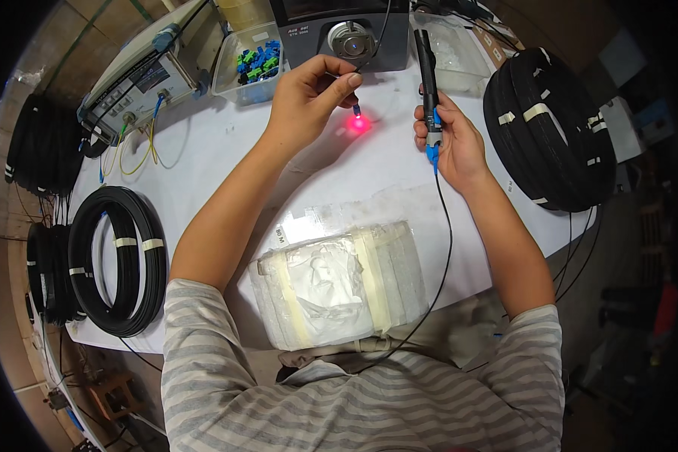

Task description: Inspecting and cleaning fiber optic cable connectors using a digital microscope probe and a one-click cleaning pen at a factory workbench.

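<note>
1. Two hands worked over a white desk [226,143]: the left hand [309,94] pinched a cable tip [357,110] that glowed red near the far edge, casting a red spot on the desk.
2. The right hand [448,143] was clenched around a black pen-shaped light tool [428,75], upright, with a thin black cable [448,226] trailing off the near edge.
3. A wrapped white bundle [339,286] lay at the near edge.
4. Black cable coils [120,260] sat at the left edge and a stack of cable coils [550,128] at the right.
5. A clear box of blue connectors [252,64] and a grey machine [346,34] stood along the far edge.
</note>
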### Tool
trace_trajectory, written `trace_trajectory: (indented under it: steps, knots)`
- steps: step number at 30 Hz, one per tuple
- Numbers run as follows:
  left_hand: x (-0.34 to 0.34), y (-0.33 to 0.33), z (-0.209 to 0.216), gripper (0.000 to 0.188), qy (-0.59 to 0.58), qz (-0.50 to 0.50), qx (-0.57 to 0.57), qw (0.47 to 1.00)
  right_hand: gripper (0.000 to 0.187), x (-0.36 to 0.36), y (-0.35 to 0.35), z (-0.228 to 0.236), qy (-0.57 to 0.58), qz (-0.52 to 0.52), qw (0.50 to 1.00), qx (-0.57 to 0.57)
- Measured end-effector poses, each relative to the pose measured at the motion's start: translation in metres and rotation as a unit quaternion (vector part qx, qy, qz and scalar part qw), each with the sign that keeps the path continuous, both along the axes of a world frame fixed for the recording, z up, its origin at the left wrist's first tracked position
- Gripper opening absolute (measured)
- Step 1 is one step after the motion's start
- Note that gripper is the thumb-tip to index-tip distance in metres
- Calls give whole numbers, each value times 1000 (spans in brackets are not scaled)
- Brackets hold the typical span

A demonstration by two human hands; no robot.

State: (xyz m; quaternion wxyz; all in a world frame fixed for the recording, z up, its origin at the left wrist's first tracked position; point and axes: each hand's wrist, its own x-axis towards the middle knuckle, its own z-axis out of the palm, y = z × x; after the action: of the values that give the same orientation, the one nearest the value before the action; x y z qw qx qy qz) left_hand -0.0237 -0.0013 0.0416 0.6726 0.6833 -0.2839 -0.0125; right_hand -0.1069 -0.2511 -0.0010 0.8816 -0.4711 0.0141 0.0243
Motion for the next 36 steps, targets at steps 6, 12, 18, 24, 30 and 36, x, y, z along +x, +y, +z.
trace_trajectory:
  steps: [6, 12, 18, 24, 30, 36]
  knots:
    - [-1, 2, 1, 24, 2, -13, 9, 1000, 44, 0, 0, 1, -2, 7, 1000, 5]
    - [1, 1, -4, 23, 16, -30, -13, 999, 45, 0, 0, 1, -4, 11, 1000, -1]
    - [0, 0, -1, 23, 31, -58, -17, 998, 42, 1, -4, -1, -16, 26, 999, 11]
    - [2, 0, -6, 25, 23, -65, -14, 998, 44, 0, 0, -1, -3, 17, 1000, 14]
    - [3, 0, -3, 26, 4, -57, 12, 998, 45, 1, -1, 1, 1, 10, 1000, 4]
    - [0, 0, -2, 26, 12, -63, 0, 998, 45, -1, 0, 2, 0, 9, 1000, 8]
